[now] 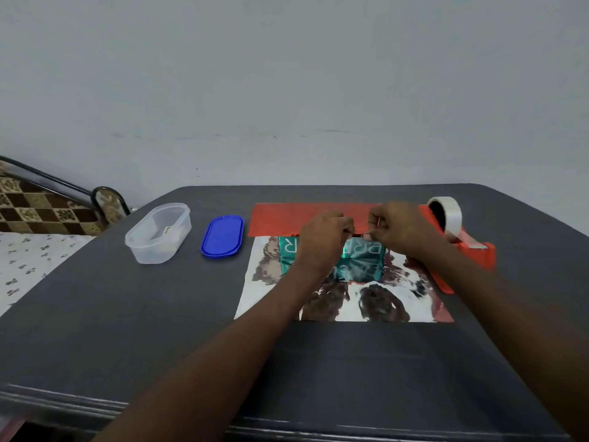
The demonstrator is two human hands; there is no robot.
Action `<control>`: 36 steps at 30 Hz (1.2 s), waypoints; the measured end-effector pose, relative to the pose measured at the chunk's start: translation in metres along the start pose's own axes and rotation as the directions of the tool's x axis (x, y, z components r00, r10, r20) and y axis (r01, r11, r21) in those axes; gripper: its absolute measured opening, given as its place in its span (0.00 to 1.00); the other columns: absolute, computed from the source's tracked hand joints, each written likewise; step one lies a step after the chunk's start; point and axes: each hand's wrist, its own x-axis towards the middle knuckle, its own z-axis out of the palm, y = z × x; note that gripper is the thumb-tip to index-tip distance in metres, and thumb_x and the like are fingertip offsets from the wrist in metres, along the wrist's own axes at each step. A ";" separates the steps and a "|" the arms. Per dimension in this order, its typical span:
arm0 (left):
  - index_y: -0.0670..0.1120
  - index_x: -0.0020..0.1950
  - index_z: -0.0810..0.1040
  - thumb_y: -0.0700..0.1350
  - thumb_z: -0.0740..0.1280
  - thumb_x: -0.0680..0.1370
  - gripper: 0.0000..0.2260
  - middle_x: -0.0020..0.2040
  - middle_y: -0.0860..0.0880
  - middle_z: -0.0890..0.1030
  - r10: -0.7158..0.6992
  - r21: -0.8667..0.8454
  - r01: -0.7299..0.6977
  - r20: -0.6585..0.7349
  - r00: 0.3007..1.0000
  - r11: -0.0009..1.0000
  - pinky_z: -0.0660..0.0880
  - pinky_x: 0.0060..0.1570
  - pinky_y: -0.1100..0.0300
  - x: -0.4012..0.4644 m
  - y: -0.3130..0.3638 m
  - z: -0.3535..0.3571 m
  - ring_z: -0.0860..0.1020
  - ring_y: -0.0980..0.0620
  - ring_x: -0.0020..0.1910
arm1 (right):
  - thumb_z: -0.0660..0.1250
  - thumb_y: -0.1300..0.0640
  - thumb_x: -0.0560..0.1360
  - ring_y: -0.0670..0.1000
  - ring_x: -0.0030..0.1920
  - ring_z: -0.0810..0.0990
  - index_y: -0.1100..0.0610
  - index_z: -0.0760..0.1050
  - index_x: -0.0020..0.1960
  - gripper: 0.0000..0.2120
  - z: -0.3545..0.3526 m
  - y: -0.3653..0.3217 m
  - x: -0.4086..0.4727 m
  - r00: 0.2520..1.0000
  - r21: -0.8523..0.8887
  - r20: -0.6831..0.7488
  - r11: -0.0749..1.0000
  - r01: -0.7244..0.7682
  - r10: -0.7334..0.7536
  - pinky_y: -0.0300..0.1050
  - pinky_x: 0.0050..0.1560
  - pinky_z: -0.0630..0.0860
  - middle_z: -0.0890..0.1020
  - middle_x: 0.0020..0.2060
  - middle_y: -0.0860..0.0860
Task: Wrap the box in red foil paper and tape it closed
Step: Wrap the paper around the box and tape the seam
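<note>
A sheet of red foil paper lies on the dark grey table. Its far strip shows plain red and its near part is mirror-shiny. A teal box with white letters sits in the middle of the sheet, mostly covered by my hands. My left hand and my right hand meet above the box's far edge. Each pinches the edge of the red foil between thumb and fingers. An orange tape dispenser with a roll of clear tape stands just right of my right hand.
A clear plastic container and its blue lid lie on the table left of the foil. A bed with a patterned sheet adjoins the table's left side. A pale wall rises behind the table.
</note>
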 end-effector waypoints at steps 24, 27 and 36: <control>0.49 0.46 0.85 0.44 0.72 0.76 0.02 0.42 0.53 0.82 0.018 -0.038 -0.016 0.050 0.999 0.999 0.74 0.41 0.59 0.004 -0.008 -0.003 0.77 0.54 0.42 | 0.75 0.52 0.74 0.54 0.44 0.78 0.56 0.72 0.46 0.12 0.024 0.003 -0.013 0.959 -0.121 -0.284 0.993 -0.014 -0.021 0.42 0.38 0.65 0.80 0.43 0.52; 0.49 0.47 0.86 0.43 0.72 0.76 0.03 0.44 0.53 0.83 0.015 -0.069 -0.010 0.072 0.997 0.998 0.76 0.43 0.59 0.006 -0.009 -0.004 0.77 0.56 0.42 | 0.75 0.48 0.73 0.53 0.40 0.76 0.54 0.69 0.46 0.16 0.021 0.016 -0.015 0.964 -0.084 -0.253 0.991 -0.106 0.082 0.45 0.39 0.66 0.78 0.41 0.50; 0.49 0.42 0.79 0.55 0.73 0.73 0.10 0.42 0.54 0.79 -0.012 -0.036 0.014 0.073 0.997 0.999 0.71 0.42 0.58 0.004 -0.001 -0.002 0.74 0.54 0.44 | 0.74 0.53 0.73 0.58 0.46 0.79 0.55 0.72 0.49 0.12 0.006 0.028 -0.020 0.958 -0.240 -0.229 0.943 -0.229 0.174 0.47 0.41 0.69 0.80 0.43 0.54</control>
